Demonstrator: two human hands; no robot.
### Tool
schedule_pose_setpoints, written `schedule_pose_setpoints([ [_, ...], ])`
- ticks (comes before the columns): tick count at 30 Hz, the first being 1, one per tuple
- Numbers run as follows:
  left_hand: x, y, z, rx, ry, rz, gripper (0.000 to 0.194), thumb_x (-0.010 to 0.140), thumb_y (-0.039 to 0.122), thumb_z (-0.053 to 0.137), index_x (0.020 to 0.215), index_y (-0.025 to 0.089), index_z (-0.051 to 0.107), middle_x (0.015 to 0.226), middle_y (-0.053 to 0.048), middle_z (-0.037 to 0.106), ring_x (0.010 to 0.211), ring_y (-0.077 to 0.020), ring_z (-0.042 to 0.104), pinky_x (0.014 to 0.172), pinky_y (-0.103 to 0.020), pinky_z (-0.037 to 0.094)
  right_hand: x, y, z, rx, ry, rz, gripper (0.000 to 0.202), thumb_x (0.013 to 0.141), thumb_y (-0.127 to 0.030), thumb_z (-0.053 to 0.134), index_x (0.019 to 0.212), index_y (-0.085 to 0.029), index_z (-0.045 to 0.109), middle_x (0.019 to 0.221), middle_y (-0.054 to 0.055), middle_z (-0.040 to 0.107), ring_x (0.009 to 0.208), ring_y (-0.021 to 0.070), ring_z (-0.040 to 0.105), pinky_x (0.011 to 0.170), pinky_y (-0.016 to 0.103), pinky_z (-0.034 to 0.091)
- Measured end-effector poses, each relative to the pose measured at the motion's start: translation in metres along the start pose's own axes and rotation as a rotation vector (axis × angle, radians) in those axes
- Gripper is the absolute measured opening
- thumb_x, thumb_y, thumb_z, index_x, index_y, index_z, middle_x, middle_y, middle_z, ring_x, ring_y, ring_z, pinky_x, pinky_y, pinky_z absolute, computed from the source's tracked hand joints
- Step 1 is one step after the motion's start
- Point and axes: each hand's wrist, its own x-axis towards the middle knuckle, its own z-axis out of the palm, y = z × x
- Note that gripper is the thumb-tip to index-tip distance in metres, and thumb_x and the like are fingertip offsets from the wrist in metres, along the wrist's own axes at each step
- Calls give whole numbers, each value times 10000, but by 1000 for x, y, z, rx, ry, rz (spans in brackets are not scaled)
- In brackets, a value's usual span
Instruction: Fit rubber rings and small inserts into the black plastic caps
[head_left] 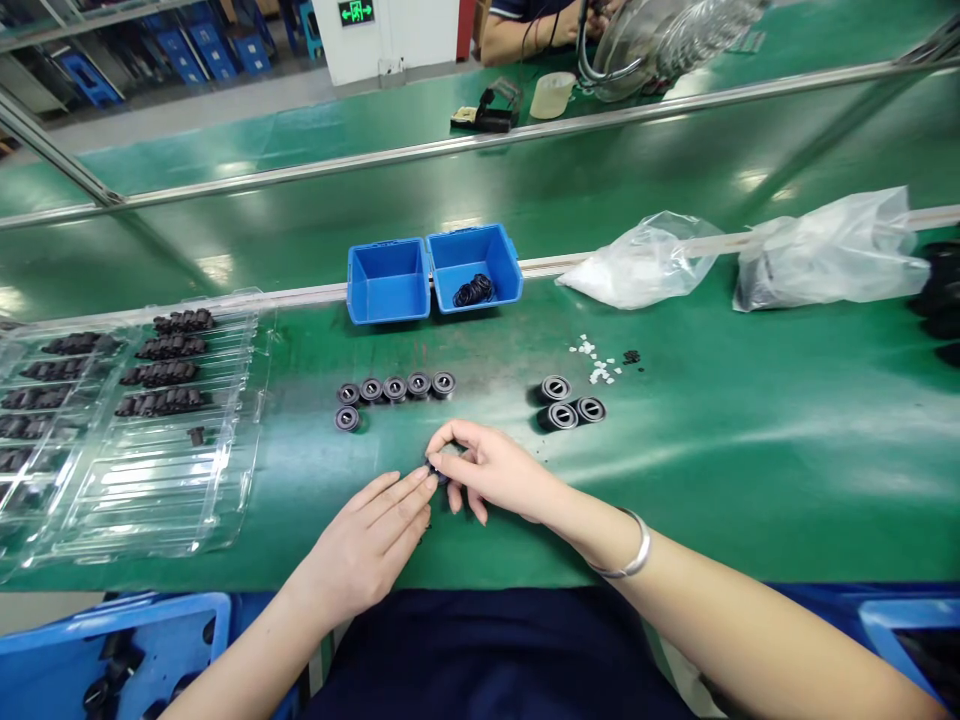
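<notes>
Part (442, 479) in fingers (454, 466), arrowed sign (356, 12) beyond

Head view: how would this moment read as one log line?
left hand: touching small dark part, mostly hidden | right hand: pinching same part | beyond: open blue plastic bin holding black rings

Over a green desk (750, 520), the right hand (499, 475) pinches a small dark part (436, 472), mostly hidden, while the left hand's (367, 545) fingertips meet it. Beyond, six round black pieces (394, 389) stand left, three cylinders (560, 417) right. Two blue bins (388, 290) sit farther back; clear trays (150, 495) lie far left.
</notes>
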Motion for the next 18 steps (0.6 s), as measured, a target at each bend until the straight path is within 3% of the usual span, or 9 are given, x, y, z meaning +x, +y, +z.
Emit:
schedule_pose_setpoints([
  [7,1,3,-1,-1,-7,-18,275,920,57,469,1137,70,637,1376,-155,555,1357,-274,420,1102,-455,392,10,-8,-2,219,-25,104,124,790,-262,616,843,-169,553,438,-65,544,307,78,483,283,144,386],
  [13,3,4,-2,-14,-3,-41,262,914,45,458,1093,84,645,1371,-144,562,1366,-253,408,1129,-443,337,2,5,5,489,43,2,214,794,-311,643,918,-147,581,523,-28,596,419,99,558,403,194,477],
  [18,4,3,1,-30,-20,-46,286,931,59,431,1132,87,633,1356,-133,577,1387,-275,373,1129,-481,305,-12,16,21,633,115,-83,268,833,-258,605,1066,-126,591,651,-5,633,561,96,593,595,239,512],
])
